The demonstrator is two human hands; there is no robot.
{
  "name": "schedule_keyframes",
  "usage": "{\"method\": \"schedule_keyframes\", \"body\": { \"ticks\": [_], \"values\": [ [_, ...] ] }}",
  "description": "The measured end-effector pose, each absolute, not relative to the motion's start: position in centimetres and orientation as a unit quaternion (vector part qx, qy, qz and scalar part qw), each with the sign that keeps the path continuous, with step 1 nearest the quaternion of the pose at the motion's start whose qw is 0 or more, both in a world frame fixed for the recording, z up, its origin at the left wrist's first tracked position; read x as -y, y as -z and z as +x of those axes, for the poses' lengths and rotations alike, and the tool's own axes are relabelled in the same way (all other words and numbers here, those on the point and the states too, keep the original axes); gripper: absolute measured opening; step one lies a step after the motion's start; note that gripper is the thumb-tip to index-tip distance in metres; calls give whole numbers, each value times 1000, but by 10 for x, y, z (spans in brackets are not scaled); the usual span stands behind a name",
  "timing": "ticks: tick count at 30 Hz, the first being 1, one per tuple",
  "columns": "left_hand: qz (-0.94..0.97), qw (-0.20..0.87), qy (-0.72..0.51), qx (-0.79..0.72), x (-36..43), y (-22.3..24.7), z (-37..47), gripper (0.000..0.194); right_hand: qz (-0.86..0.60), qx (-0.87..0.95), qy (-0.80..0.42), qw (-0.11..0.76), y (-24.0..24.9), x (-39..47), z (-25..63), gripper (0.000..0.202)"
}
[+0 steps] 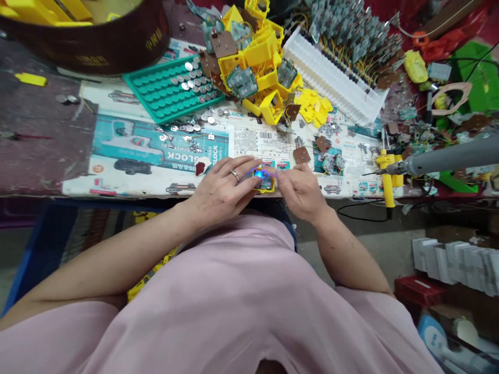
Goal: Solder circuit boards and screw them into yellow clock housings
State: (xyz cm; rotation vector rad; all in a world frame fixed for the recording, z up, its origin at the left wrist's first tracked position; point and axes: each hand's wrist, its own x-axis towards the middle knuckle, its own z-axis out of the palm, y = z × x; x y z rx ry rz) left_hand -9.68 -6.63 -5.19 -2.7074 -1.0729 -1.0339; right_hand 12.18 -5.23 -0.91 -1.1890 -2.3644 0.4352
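At the table's front edge lies a small yellow case (267,185) with a circuit board inside, and a blue light glows on it. My left hand (228,187), with a ring on one finger, holds the case from the left, its fingertips on the board. My right hand (302,191) is closed at the case's right side, thumb and finger pinched together; whatever is between them is too small to make out. Beyond my hands, silver button cells (194,128) lie loose beside a teal tray (144,96) that holds more of them.
Yellow cases and boards (261,57) are heaped behind, next to a white rack (335,75) of wired parts. A soldering iron (440,158) juts in from the right over a yellow-handled tool (388,182). A dark round tub (89,39) stands back left.
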Motion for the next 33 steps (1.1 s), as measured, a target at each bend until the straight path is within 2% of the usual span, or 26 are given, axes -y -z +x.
{"method": "schedule_keyframes", "body": {
  "ticks": [4, 8, 11, 14, 18, 24, 28, 33],
  "values": [
    [-883, -15, 327, 336, 63, 50, -98, 17, -544, 731, -188, 367, 5, 66, 146, 45],
    [-852, -115, 348, 374, 63, 40, -99, 20, -560, 711, -187, 381, 5, 76, 156, 32],
    [-824, -171, 359, 403, 65, 33, -96, 34, -537, 727, -165, 394, 5, 76, 150, 22],
    [-834, -121, 380, 380, 66, 32, -91, 44, -483, 774, -154, 379, 3, 72, 140, 17],
    [-856, -42, 387, 341, 66, 35, -87, 47, -430, 831, -120, 333, 2, 67, 132, 23],
    [-857, -10, 419, 299, 66, 35, -86, 61, -438, 846, -133, 274, 5, 62, 134, 25],
    [-851, -20, 427, 303, 66, 39, -87, 64, -427, 835, -163, 305, 3, 64, 134, 18],
    [-847, -14, 404, 345, 66, 43, -94, 57, -357, 841, -207, 350, -3, 75, 132, 3]
  ]
}}
